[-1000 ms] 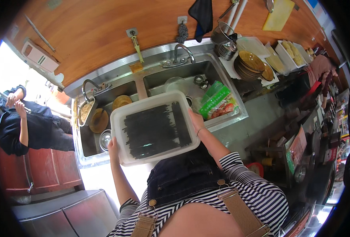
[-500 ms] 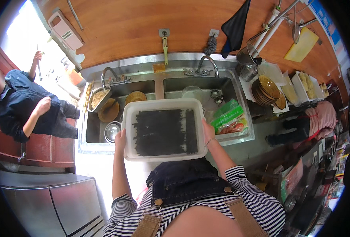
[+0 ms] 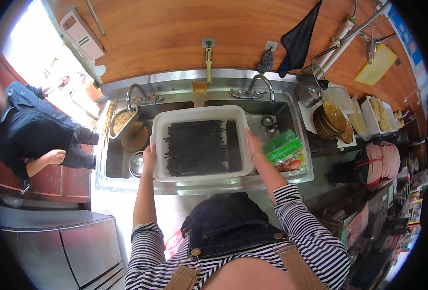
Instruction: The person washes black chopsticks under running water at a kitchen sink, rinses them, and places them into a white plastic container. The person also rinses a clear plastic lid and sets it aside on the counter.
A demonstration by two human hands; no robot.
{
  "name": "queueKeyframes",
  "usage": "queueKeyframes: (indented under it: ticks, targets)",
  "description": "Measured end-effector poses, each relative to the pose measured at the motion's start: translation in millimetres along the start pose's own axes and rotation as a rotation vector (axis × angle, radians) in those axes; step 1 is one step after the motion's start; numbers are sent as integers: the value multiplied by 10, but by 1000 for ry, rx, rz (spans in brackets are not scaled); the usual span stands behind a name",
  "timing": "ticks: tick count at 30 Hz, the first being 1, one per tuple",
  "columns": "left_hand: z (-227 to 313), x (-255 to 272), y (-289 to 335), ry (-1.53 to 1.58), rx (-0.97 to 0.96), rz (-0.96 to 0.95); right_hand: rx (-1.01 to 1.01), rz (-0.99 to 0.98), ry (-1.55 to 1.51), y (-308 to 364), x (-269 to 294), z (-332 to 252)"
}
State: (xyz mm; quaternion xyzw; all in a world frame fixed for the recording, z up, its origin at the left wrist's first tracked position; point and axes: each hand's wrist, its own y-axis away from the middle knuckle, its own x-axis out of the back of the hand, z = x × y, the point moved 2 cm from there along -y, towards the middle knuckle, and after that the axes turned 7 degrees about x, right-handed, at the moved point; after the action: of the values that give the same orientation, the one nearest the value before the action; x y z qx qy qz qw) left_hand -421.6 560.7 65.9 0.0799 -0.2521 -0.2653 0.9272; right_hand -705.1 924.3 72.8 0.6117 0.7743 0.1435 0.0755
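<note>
Held level above the double sink (image 3: 291, 183) is a white rectangular plastic tub (image 3: 204, 177). Rows of thin black strips (image 3: 194, 150) lie side by side in it, with a narrower band of them along its right side. My left hand (image 3: 149, 157) grips the tub's left rim and my right hand (image 3: 253, 142) its right rim. The tub covers the divider and parts of both basins. Just right of my right hand is a green plastic package (image 3: 284, 145) in the right basin. A metal bowl (image 3: 136, 164) sits near my left hand.
Two curved faucets (image 3: 132, 92) stand behind the basins. A strainer basket (image 3: 123, 123) and a brown bowl (image 3: 134, 140) are at the left. Stacked brown bowls (image 3: 327, 121) occupy the right counter. One person (image 3: 40, 128) stands left; another (image 3: 381, 162) is at the right.
Both my arms have stretched forward, carrying the tub away from my body and farther over the sink. The person at the left has turned and shifted their arms; the one at the right has moved slightly.
</note>
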Motion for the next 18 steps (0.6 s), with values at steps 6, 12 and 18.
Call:
queueKeyframes:
  ticks: [6, 12, 18]
  targets:
    - [143, -74, -369, -138, 0, 88, 0, 93, 126, -397, -187, -119]
    - [343, -204, -807, -189, -39, 85, 110, 131, 311, -842, -380, -247]
    - [583, -314, -1236, -184, -77, 65, 188, 193, 325, -1102, -556, -305]
